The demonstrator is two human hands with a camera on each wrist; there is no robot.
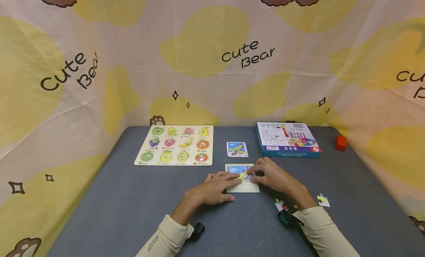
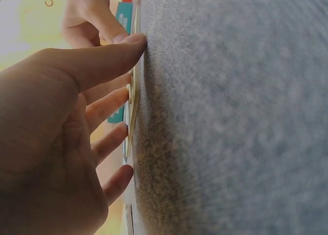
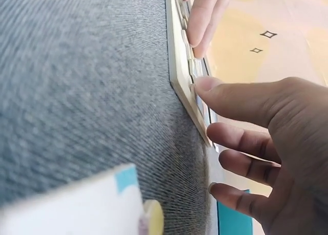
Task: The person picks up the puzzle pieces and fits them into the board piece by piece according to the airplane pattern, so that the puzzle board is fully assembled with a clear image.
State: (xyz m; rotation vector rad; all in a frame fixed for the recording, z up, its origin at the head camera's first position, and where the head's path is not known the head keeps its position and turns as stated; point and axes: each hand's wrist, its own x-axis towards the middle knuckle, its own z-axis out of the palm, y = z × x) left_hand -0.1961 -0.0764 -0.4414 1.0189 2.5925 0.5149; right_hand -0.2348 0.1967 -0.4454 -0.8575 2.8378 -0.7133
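Note:
A small jigsaw puzzle (image 1: 237,170) with a blue sky picture lies in a cream tray (image 1: 243,189) at the table's middle. My left hand (image 1: 217,187) rests its straight fingertips on the puzzle's left part, its thumb on the cloth by the tray's near edge. From the right, my right hand (image 1: 275,177) pinches a puzzle piece between thumb and forefinger at the picture's right part. In the right wrist view the right thumb (image 3: 230,94) touches the piece's edge; the forefinger's tip is hidden there. Loose puzzle pieces (image 1: 323,200) lie near the right forearm, one partly covered.
Behind the tray lies a picture card (image 1: 237,149) with a yellow aeroplane. A fruit board (image 1: 174,145) is at the back left, a boxed toy set (image 1: 288,139) at the back right, with a red block (image 1: 340,143) beyond. A printed curtain (image 1: 199,57) surrounds the table.

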